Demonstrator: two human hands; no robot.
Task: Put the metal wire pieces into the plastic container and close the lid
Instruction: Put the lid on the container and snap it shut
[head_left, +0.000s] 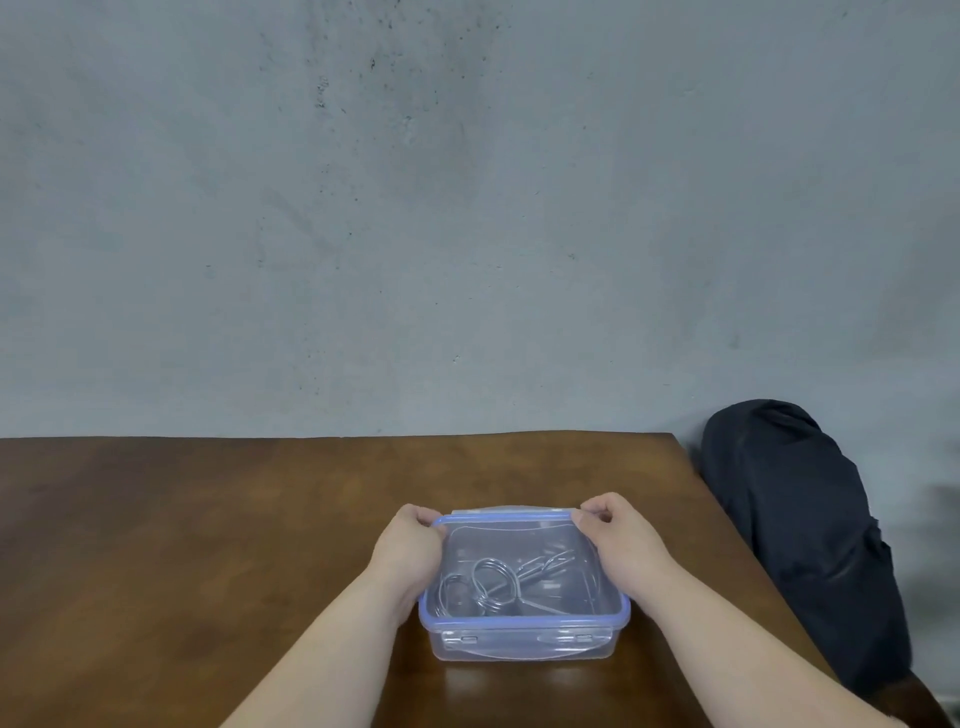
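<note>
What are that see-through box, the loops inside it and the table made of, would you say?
The box looks like clear, slightly frosted plastic: you can see through its walls, and its lid has a soft blue rim. The loops seem to be shiny bare metal wire, silvery with bright glints. The table looks like brown wood or a wood veneer with a smooth sheen; which one, I can't tell.

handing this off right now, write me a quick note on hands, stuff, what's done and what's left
Left hand: gripping the far left corner of the lid.
Right hand: gripping the lid's far right corner.
Wire pieces: all inside the clear container, in the middle of the wooden table; none seen loose outside.
Done: wires in, lid sitting on top, near side latch looks folded down.
Left: far flap looks still up; press it down and check the side latches, which are hidden under the hands.
</note>
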